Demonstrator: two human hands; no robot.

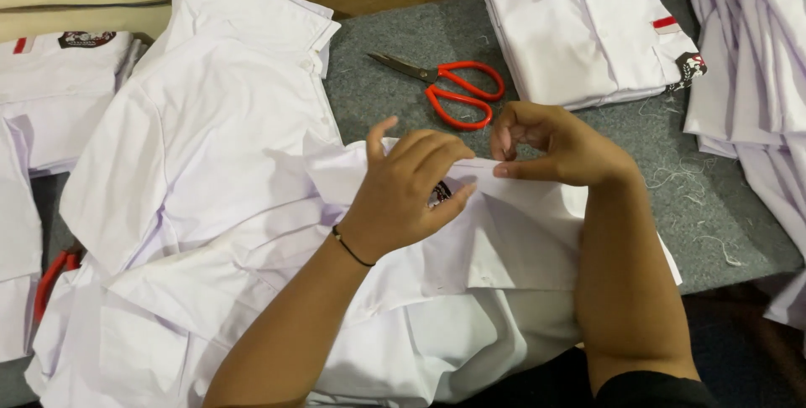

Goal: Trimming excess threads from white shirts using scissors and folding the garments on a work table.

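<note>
A: From the head view, what are the two hands on?

B: Both are on a white shirt (504, 240) that lies spread on the grey desk (395, 39), right in front of the person. The left hand (407, 194) rests palm down on a folded part of the cloth, its fingers (437, 152) curled together over the upper edge, the thumb pressing beside a small dark badge (440, 194) that peeks out under it. A thin black band (353, 248) circles that wrist.

A: And the right hand?

B: The right hand (558, 148) sits just beside the left, along the same edge. Its fingers (505, 141) are pinched together on the fold of the shirt, thumb and forefinger clamped on the cloth.

A: What lies around them?

B: A pair of red-handled scissors (449, 89) lies on the desk just beyond the hands, blades closed and pointing left, touching neither hand. Behind it, to the right, is a neatly folded white shirt (588, 30) with a red stripe and a dark patch on its sleeve. More white cloth is heaped at the far right edge (756, 55). On the left another white shirt (218, 122) is spread open, partly under the one being handled, and further left a folded one (59, 89) shows a dark badge too. A second red handle (52, 278) pokes out from under the cloth at the lower left. Loose white threads (680, 177) are scattered on the desk near the right wrist
</note>
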